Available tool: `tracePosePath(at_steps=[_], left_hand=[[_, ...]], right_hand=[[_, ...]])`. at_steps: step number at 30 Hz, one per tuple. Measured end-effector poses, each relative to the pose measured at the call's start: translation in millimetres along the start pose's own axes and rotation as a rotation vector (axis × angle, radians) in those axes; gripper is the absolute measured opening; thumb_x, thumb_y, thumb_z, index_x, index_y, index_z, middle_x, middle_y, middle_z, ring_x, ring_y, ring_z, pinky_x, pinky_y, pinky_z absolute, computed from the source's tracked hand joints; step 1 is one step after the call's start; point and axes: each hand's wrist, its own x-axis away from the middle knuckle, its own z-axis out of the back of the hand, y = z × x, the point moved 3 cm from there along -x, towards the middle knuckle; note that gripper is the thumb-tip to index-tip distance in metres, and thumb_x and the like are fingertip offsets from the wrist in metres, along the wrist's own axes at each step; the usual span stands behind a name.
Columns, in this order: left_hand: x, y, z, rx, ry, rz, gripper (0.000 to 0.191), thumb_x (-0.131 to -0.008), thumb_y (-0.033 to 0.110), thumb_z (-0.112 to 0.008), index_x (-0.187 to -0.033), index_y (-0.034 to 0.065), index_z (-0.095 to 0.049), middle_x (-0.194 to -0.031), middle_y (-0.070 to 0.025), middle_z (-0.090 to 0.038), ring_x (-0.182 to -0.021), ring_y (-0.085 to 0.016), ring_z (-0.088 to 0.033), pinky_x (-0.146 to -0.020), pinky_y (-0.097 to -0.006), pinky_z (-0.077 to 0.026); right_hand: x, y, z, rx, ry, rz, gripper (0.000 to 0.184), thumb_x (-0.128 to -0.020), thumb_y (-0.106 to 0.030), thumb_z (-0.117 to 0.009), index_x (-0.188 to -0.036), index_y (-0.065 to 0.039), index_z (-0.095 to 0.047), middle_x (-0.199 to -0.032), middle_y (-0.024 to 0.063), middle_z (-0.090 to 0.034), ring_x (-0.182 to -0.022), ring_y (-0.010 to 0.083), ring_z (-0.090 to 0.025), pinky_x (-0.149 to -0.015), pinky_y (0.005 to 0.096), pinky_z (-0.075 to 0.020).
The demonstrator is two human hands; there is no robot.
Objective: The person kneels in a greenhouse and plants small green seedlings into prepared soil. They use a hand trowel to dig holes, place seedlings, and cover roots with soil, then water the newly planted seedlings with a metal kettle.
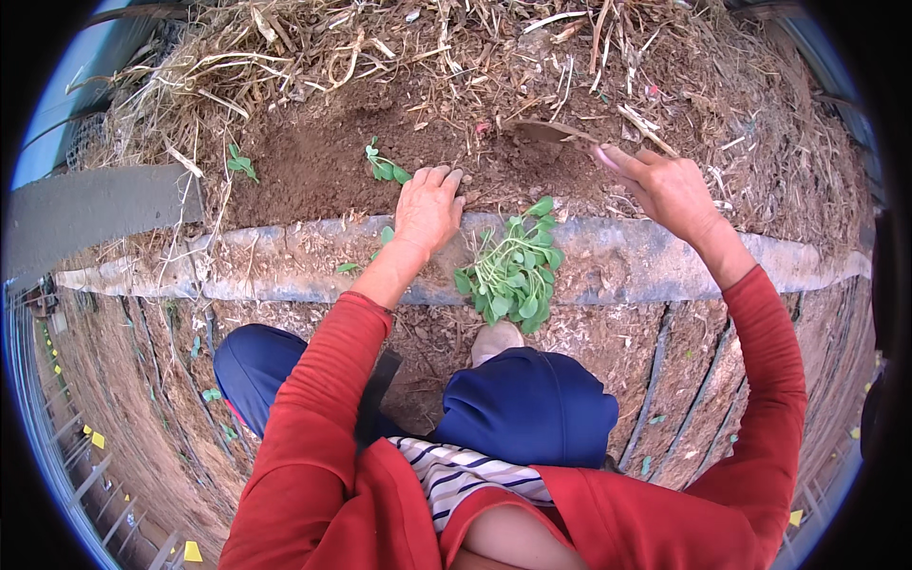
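Note:
My right hand [666,187] grips the handle of a trowel [552,132], whose soil-covered blade lies over loose brown soil [313,167]. Palm down, my left hand [429,206] rests at the soil's near edge; whether anything lies under its fingers is hidden. A green seedling [385,165] lies just beyond its fingertips, and another seedling [242,162] stands or lies farther left. Between my hands a bundle of leafy seedlings [516,267] lies across a grey plastic strip [620,256]. A few leaves [348,267] show on the strip left of my left wrist.
Dry straw and stalks [356,50] cover the ground beyond the soil. A flat grey board or sheet [100,214] juts in at the left. Behind the strip, dark drip lines [645,385] run through ground with small plants. My shoe [496,340] is close to the bundle.

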Motion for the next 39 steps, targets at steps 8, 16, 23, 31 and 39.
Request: tracePosePath(at_steps=[8,16,23,31,39], left_hand=[[-3.9,-3.5,-0.8,0.061,-0.093,0.037,0.047,-0.085,0.022,-0.063,-0.130,0.0095,-0.055,-0.130,-0.0104,-0.056,-0.122,-0.030,-0.049,-0.106,-0.0396,-0.039],[4.5,-6.2,0.2,0.050,-0.071,0.003,0.048,-0.082,0.020,-0.065,-0.129,0.0098,-0.057,-0.131,-0.0098,-0.055,-0.122,-0.030,-0.049,-0.105,-0.0394,-0.040],[-3.0,-9.5,0.6,0.078,-0.118,0.006,0.050,-0.081,0.018,-0.065,-0.130,0.0102,-0.056,-0.132,-0.0110,-0.055,-0.122,-0.030,-0.049,-0.106,-0.0394,-0.040],[-4.7,-4.6,4.5,0.061,-0.181,0.054,0.052,-0.082,0.019,-0.065,-0.132,0.0118,-0.055,-0.134,-0.0109,-0.054,-0.124,-0.030,-0.049,-0.107,-0.0390,-0.039],[-5.2,-7.9,-1.1,0.042,-0.179,0.052,0.052,-0.081,0.021,-0.067,-0.131,0.0130,-0.056,-0.137,-0.0073,-0.052,-0.125,-0.028,-0.047,-0.106,-0.0386,-0.039]], right_hand=[[-94.7,-25.2,-72.5,-0.354,0.057,-0.059,0.038,-0.090,-0.022,-0.060,-0.128,-0.019,-0.058,-0.085,0.0147,-0.068,-0.081,0.0333,-0.067,-0.074,0.0455,-0.0533],[-59.9,-6.4,-69.9,-0.101,-0.051,0.070,0.053,-0.089,-0.013,-0.057,-0.140,-0.020,-0.046,-0.080,0.0115,-0.063,-0.069,0.0286,-0.064,-0.062,0.0408,-0.0520],[-6.7,5.8,-44.9,0.109,0.150,0.158,0.068,-0.075,0.001,-0.060,-0.138,-0.023,-0.049,-0.074,0.0038,-0.055,-0.062,0.0187,-0.062,-0.050,0.0338,-0.0507],[-92.4,-42.7,-11.0,0.114,0.212,0.179,0.054,-0.082,-0.002,-0.057,-0.133,-0.021,-0.052,-0.082,0.0054,-0.061,-0.072,0.0213,-0.067,-0.056,0.0335,-0.0555],[22.2,22.5,-23.9,0.303,-0.049,0.075,0.067,-0.078,0.002,-0.058,-0.138,-0.025,-0.049,-0.079,0.0014,-0.058,-0.070,0.0161,-0.064,-0.054,0.0303,-0.0524]])
